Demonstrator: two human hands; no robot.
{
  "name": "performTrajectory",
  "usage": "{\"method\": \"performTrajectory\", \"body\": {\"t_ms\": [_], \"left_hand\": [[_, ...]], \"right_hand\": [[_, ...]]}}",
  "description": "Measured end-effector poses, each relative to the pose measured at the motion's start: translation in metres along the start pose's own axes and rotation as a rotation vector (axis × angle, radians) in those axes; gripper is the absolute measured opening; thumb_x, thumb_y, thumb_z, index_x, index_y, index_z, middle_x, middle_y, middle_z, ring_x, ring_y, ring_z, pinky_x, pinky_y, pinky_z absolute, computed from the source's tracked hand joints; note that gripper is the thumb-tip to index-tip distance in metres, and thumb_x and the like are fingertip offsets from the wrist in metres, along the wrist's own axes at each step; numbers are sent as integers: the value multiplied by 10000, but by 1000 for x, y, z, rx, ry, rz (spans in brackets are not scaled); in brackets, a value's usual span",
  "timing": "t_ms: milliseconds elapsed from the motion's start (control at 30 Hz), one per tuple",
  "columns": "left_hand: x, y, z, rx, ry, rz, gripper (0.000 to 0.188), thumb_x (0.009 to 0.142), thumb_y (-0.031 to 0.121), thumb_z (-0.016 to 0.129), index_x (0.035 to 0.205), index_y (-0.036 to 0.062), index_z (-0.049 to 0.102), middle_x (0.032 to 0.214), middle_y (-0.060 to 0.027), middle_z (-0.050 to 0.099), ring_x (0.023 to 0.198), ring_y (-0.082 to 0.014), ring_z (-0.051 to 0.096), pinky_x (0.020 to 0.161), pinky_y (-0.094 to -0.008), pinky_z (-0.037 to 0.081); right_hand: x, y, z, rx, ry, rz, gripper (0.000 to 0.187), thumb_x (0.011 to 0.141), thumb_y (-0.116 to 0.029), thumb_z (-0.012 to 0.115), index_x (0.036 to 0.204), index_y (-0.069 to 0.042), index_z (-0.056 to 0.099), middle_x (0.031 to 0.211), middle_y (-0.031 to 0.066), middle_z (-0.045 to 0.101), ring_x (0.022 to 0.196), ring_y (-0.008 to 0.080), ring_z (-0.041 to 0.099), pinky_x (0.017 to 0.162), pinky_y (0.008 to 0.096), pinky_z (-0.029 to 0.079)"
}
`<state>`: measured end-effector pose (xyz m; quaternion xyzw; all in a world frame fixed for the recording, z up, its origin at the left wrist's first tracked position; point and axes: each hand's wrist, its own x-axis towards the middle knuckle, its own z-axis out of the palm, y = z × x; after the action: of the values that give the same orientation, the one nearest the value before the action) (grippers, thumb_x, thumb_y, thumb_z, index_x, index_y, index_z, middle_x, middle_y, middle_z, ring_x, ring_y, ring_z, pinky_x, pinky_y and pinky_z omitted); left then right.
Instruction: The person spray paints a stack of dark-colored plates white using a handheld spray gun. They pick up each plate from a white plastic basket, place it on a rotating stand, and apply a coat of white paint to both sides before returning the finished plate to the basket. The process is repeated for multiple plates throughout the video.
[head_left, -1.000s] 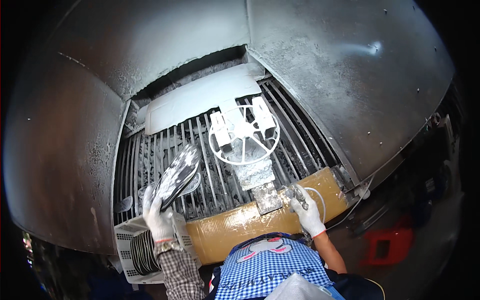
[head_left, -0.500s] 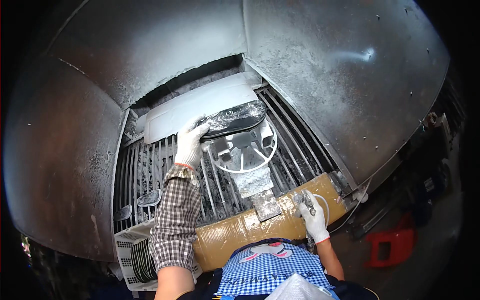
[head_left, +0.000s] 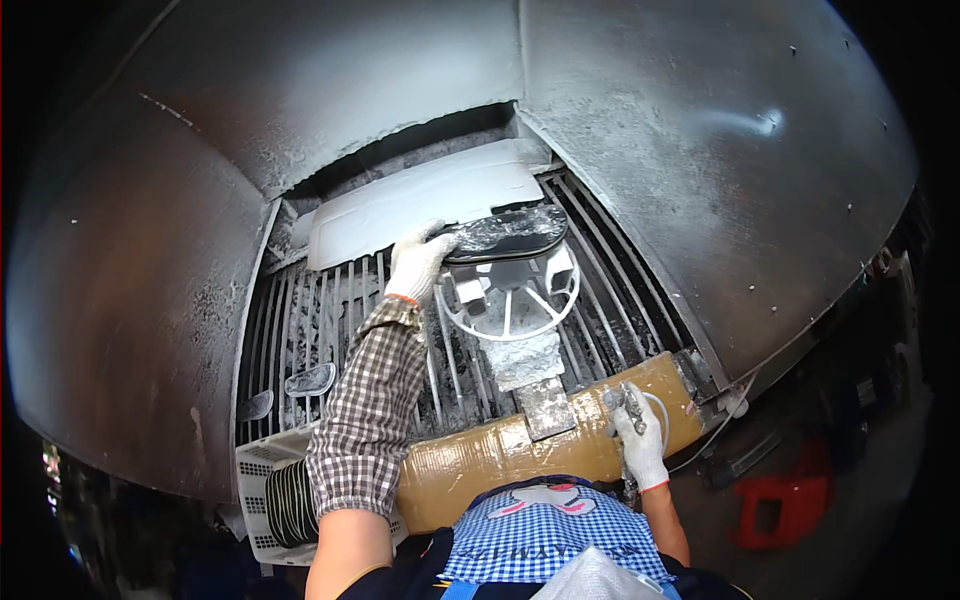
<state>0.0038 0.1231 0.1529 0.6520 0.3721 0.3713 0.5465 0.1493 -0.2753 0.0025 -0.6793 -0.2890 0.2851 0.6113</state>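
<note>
My left hand (head_left: 418, 262), in a white knit glove, grips the left end of a long black plate with rounded ends (head_left: 510, 235), its top streaked with white. The plate rests over a round white spoked stand (head_left: 507, 315), whose blocky supports show under it. At the lower right my gloved right hand (head_left: 642, 440) is closed around a small metal spray gun (head_left: 620, 402), apart from the plate. A thin white hose (head_left: 665, 415) loops beside that hand. The fingers are partly hidden behind the gun.
Metal bars (head_left: 330, 325) form a grate under the stand, between tall metal walls (head_left: 650, 170). A pale board (head_left: 420, 200) lies behind. Two small oval pieces (head_left: 311, 380) are at the left. Nearer me are a tape-wrapped roll (head_left: 480, 460), a white basket (head_left: 252, 510) and a red stool (head_left: 785, 510).
The whole scene has shifted right in the picture. The black plate, with my left hand on it, has turned slightly and lies more level. My right hand keeps its place by the roll.
</note>
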Motion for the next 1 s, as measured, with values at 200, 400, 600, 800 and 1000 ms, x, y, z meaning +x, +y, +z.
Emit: {"method": "performTrajectory", "body": {"t_ms": [200, 400, 600, 800, 1000], "left_hand": [[8, -9, 0, 5, 43, -47, 364, 884, 59, 716, 1221, -70, 673, 862, -121, 725, 481, -84, 550, 384, -211, 417], [11, -21, -3, 53, 98, -54, 356, 891, 73, 709, 1229, -37, 690, 869, -110, 738, 490, -86, 563, 388, -215, 429], [8, -24, -7, 151, 125, -49, 406, 903, 153, 719, 1263, -29, 681, 1047, -136, 736, 752, -137, 656, 576, -253, 518], [-41, -68, -7, -281, 409, -34, 502, 949, 147, 697, 1395, -40, 560, 1249, -122, 680, 1018, -186, 669, 803, -297, 551], [-125, -127, 35, -710, 287, -483, 100, 916, 89, 602, 1012, 115, 595, 894, -19, 596, 801, -152, 597, 722, -320, 523]], "right_hand": [[1, -5, 1, 32, -11, 51, 557, 1022, -144, 612, 1512, 49, 429, 1291, 127, 667, 1129, 152, 632, 959, 290, 504], [3, -3, 0, 42, -22, 44, 553, 1024, -135, 606, 1507, 66, 424, 1312, 138, 659, 1136, 159, 632, 961, 293, 505], [4, 0, 1, 31, -28, 17, 550, 1025, -126, 599, 1504, 76, 420, 1326, 157, 652, 1170, 184, 628, 987, 309, 500], [10, -47, 7, -33, -87, -92, 547, 1028, -131, 589, 1503, 78, 413, 1332, 158, 651, 1054, 147, 660, 898, 281, 537], [39, -99, 41, 159, -239, -255, 551, 1027, -136, 605, 1504, 65, 416, 1233, 134, 691, 972, 119, 669, 798, 267, 566]]}}
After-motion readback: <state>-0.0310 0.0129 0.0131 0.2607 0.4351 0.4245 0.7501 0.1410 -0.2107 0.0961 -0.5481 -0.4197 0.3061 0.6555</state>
